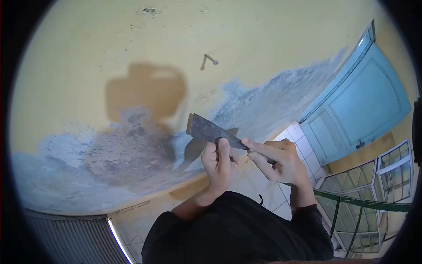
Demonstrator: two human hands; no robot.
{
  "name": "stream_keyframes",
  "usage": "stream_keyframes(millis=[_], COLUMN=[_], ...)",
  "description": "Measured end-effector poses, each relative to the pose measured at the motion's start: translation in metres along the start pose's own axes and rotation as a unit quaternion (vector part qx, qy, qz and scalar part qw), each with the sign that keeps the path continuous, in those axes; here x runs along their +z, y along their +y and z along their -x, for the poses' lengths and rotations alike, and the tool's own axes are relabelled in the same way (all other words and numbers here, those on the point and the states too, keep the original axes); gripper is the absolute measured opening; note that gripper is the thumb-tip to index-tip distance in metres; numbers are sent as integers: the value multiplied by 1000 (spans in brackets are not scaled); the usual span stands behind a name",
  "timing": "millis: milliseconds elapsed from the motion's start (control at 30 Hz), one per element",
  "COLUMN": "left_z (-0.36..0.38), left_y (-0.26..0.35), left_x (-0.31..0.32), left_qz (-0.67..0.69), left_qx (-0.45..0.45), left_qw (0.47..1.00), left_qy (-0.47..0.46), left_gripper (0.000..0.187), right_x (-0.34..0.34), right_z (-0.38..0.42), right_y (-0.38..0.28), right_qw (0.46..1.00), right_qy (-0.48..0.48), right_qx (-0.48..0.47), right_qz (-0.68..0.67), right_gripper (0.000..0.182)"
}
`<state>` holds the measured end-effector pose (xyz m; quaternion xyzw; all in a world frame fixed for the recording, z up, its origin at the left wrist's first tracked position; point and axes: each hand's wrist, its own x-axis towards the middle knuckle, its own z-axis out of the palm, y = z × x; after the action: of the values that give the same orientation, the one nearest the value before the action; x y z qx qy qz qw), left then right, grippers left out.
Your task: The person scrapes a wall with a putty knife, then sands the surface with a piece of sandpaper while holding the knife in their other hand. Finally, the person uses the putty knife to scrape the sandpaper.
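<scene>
A dark, worn metal putty knife [209,129] is held up in front of the wall, its wide blade edge toward the upper left. Behind that edge shows a thin yellowish strip; whether it is a second blade cannot be told. My left hand [218,166] is closed on the lower side of the blade, thumb pressed on its face. At the narrow end, my right hand [281,160] pinches the putty knife between thumb and fingers, index finger stretched along it. Most of the handle part is hidden by my fingers.
The yellow wall [263,35] has grey patches of peeled paint [118,154] low down and a nail [212,59]. A blue door [358,105], a green railing [373,203] and glazed frames [351,185] stand right. A corrugated shutter [79,240] is lower left.
</scene>
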<state>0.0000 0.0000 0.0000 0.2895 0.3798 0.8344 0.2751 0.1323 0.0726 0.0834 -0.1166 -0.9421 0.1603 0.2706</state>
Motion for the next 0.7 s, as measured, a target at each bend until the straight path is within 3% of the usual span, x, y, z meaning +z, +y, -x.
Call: stream_keyframes(millis=[100, 400, 467, 633, 700], left_z=[-1, 0, -6, -1, 4], left_y=[1, 0, 0, 7, 12], left_x=[-2, 0, -10, -15, -12], left_qz=[55, 21, 60, 108, 16], left_qx=[4, 33, 59, 63, 43], left_qw=[997, 999, 989, 977, 999], left_qy=[54, 12, 119, 174, 15], left_gripper=[26, 25, 25, 26, 26], right_x=[2, -4, 17, 7, 0], right_z=[-10, -11, -28, -28, -15], right_y=[-2, -1, -5, -23, -19], right_qw=[999, 999, 998, 999, 999], right_qy=[18, -2, 12, -15, -4], right_qx=[-18, 10, -42, -45, -27], right_qz=[-29, -47, -52, -25, -34], right_gripper=[49, 44, 43, 40, 39])
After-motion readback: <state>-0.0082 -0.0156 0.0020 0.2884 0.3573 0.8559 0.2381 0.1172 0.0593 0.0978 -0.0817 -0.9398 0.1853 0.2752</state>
